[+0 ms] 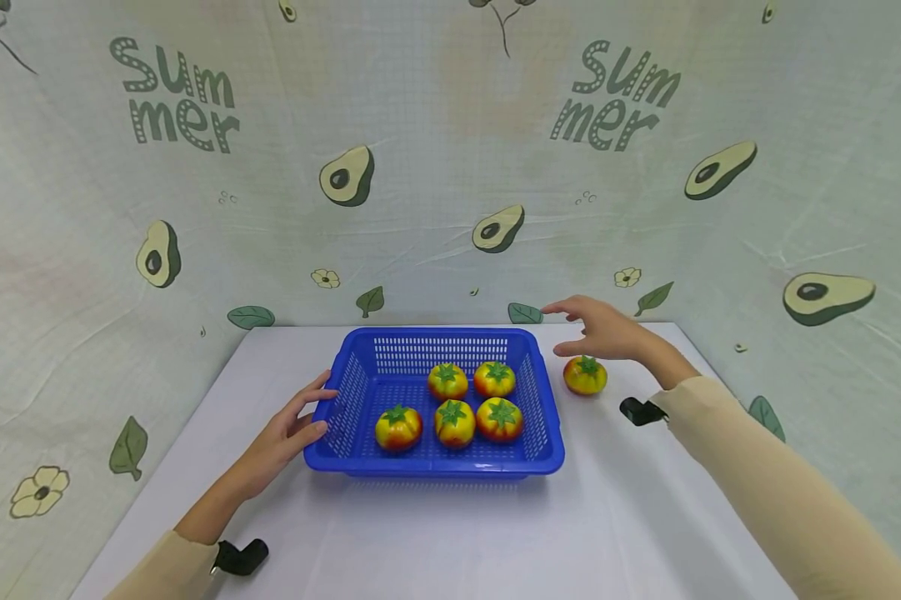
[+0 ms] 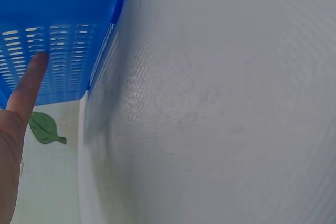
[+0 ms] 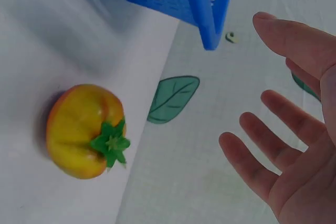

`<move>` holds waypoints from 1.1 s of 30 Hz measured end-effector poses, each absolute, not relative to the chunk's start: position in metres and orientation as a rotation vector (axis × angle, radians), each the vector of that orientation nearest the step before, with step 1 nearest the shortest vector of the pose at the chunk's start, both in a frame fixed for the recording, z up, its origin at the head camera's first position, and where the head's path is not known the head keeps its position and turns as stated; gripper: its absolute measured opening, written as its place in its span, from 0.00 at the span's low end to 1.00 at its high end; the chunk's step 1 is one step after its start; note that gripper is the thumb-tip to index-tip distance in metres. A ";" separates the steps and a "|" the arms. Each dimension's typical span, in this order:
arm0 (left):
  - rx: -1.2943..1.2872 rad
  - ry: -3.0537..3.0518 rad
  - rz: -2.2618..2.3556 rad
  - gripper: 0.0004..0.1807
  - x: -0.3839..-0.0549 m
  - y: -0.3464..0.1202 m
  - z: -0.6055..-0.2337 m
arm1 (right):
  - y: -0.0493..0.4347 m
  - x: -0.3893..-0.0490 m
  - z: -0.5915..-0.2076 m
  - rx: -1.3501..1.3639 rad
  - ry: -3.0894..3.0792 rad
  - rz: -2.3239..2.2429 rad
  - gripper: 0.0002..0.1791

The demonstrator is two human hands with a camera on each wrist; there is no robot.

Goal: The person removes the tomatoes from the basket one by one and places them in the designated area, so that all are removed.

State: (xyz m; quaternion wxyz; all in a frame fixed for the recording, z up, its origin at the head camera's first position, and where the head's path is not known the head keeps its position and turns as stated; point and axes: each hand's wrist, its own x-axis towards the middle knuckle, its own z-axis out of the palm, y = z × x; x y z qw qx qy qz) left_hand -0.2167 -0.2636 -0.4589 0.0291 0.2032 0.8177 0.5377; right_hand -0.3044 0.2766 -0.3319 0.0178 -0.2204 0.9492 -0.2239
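A blue plastic basket [image 1: 433, 468] stands on the table with several red-and-yellow tomatoes inside, one of them a tomato [image 1: 398, 429] at the left. My left hand [image 1: 281, 437] touches the basket's left side, its fingers fairly straight; in the left wrist view one straight finger [image 2: 30, 85] lies against the slotted wall. To the right of the basket, a single tomato [image 1: 585, 377] with a green star-shaped top sits on the table. Just above and behind it hovers my right hand [image 1: 603, 329], fingers spread and holding nothing. In the right wrist view that tomato [image 3: 86, 132] lies apart from the fingers.
The white table [image 1: 420, 542] meets a cloth backdrop [image 1: 420, 108] printed with avocados and leaves, which also rises at both sides. A black wrist mount sits at each sleeve cuff.
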 end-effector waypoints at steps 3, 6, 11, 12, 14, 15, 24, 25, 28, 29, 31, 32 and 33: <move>0.629 2.523 1.658 0.26 -0.216 -0.264 -0.459 | 0.264 -0.307 -0.328 -0.737 2.933 -0.709 0.38; 0.633 2.517 1.660 0.26 -0.216 -0.263 -0.458 | 0.252 -0.311 -0.326 -0.783 2.913 -0.734 0.38; 0.645 2.512 1.662 0.26 -0.218 -0.264 -0.459 | 0.236 -0.315 -0.326 -0.833 2.879 -0.745 0.38; 0.647 2.512 1.662 0.26 -0.218 -0.264 -0.460 | 0.233 -0.316 -0.327 -0.844 2.874 -0.741 0.37; 0.652 2.505 1.669 0.26 -0.218 -0.264 -0.460 | 0.226 -0.318 -0.328 -0.862 2.863 -0.737 0.37; 0.654 2.505 1.672 0.26 -0.218 -0.264 -0.460 | 0.223 -0.319 -0.328 -0.870 2.858 -0.734 0.37; 0.666 2.561 1.672 0.25 -0.219 -0.261 -0.461 | 0.192 -0.323 -0.332 -0.936 2.817 -0.700 0.36; 0.671 2.564 1.672 0.25 -0.219 -0.261 -0.462 | 0.189 -0.324 -0.333 -0.948 2.813 -0.695 0.36; 0.684 2.570 1.673 0.25 -0.219 -0.260 -0.462 | 0.179 -0.323 -0.334 -0.955 2.796 -0.683 0.36; 0.688 2.568 1.675 0.25 -0.219 -0.261 -0.462 | 0.177 -0.323 -0.334 -0.957 2.789 -0.678 0.36; 0.685 2.566 1.681 0.24 -0.219 -0.261 -0.463 | 0.171 -0.323 -0.334 -0.964 2.778 -0.675 0.36; 0.684 2.567 1.685 0.24 -0.219 -0.261 -0.463 | 0.168 -0.323 -0.335 -0.967 2.770 -0.677 0.36; 0.683 2.565 1.687 0.24 -0.219 -0.261 -0.463 | 0.165 -0.324 -0.336 -0.977 2.761 -0.676 0.35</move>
